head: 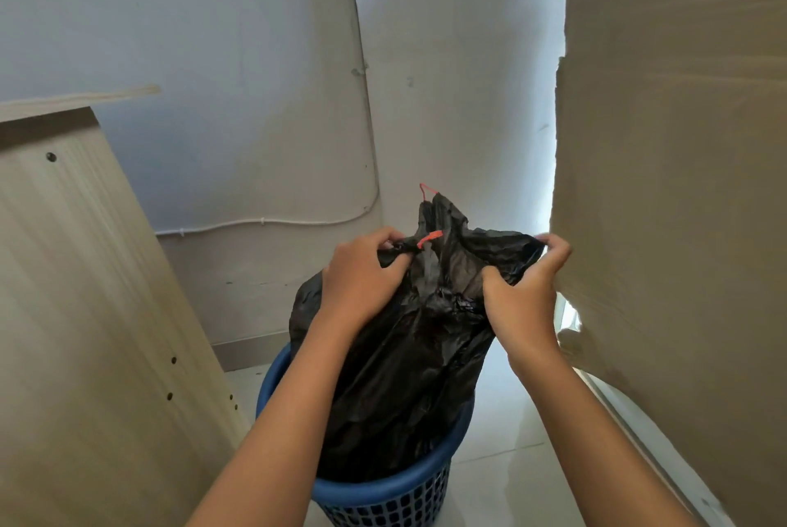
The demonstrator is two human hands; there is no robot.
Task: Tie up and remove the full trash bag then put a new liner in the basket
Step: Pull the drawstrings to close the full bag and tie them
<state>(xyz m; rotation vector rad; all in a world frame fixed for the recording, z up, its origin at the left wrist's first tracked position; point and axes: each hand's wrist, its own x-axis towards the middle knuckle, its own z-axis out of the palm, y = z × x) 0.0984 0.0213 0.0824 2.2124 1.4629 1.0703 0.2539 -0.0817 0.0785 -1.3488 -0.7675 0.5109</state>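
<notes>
Head view: walls (255, 57) meet behind a wood panel (85, 292). My black bag (409, 356) sits in the blue basket (383, 496); my left hand (362, 275) and right hand (524, 292) grip its top near the red drawstring (429, 238).

Left hand (362, 275) and right hand (526, 292) raised, fingers curled.

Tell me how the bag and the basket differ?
The bag is black, soft and crumpled; the basket is blue, rigid, with a grid of holes. Both hands, left and right, grip the bag's top; neither touches the basket. The bag sits in the basket.
</notes>
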